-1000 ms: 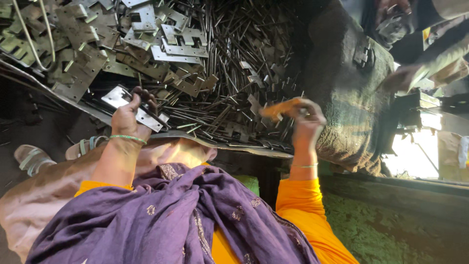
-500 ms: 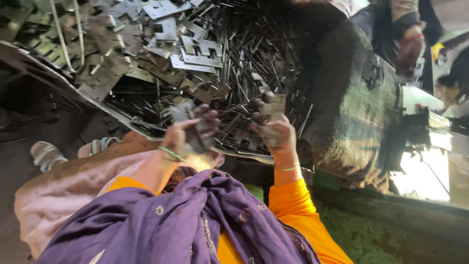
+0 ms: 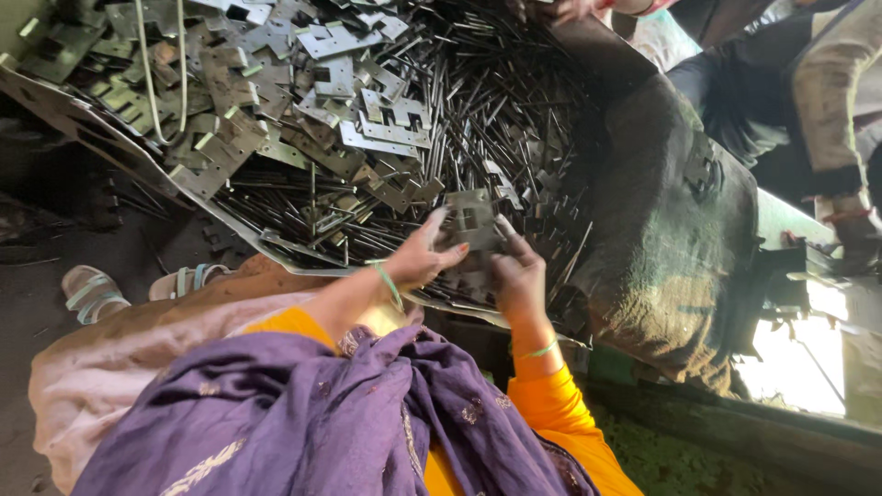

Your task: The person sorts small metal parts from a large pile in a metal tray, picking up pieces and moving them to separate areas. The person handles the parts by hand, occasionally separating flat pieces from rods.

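Honestly, looks like the sorting step to me: both hands are up at the edge of a big heap of metal scraps (image 3: 367, 138). The left hand (image 3: 418, 262) and right hand (image 3: 519, 280) are each pinched on the same flat stamped metal plate (image 3: 470, 220), held just above the tray (image 3: 110, 138). I'd guess the next bit needs a careful grip on those sharp edges. Count: one plate held, two hands, plates and thin rods (image 3: 514, 119) too many to count.
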